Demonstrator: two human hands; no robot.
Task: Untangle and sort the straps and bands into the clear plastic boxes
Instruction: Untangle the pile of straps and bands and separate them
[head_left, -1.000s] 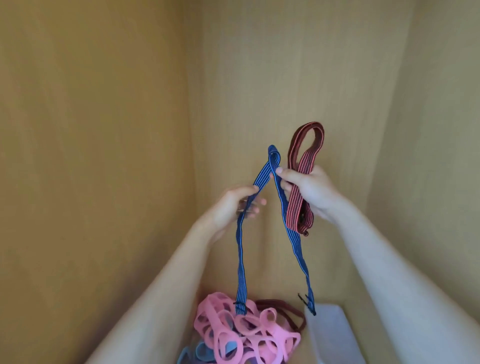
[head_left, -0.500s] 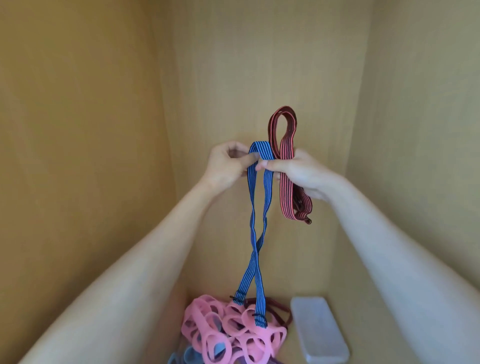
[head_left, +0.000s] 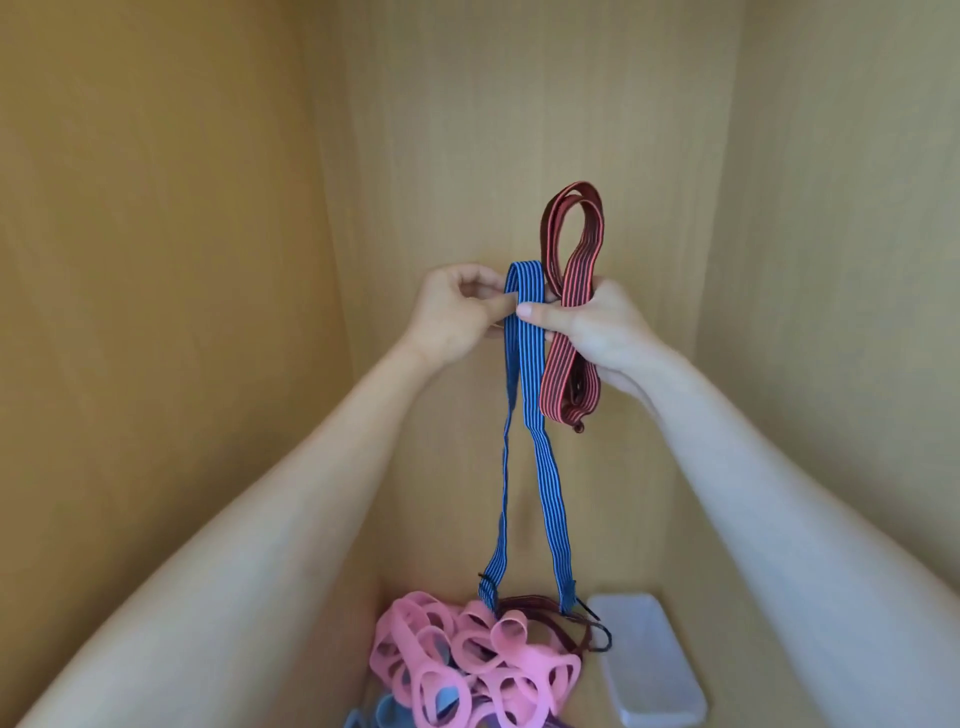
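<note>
Pale wooden panels (head_left: 156, 260) close in the scene on the left, at the back and on the right, and both bare forearms reach up in front of the back panel. The left hand (head_left: 457, 312) has its fingers curled in, and thumb and forefinger pinch the left edge of the blue strap (head_left: 524, 374) just below its top fold. The right hand (head_left: 597, 327) is closed round the red strap (head_left: 571, 234), with its thumb laid across the front of the blue strap, so it bears on both.

The blue strap is striped and folded over at the top between the hands. Its two lengths hang down and spread apart, and the ends reach the pile below. That pile is a knot of pink bands (head_left: 467, 670), linked flat rings lying at the bottom, with light blue bands (head_left: 387, 709) showing under them. The red strap is striped and doubled into a bundle: a loop stands above the right hand and folded ends hang below it.

A clear plastic box (head_left: 649, 670) lies just right of the pile. A dark red strap (head_left: 545, 618) curls over the pile's top edge, beside the blue strap's ends. A black hook (head_left: 597, 634) hangs at the blue strap's right end, over that dark strap.
</note>
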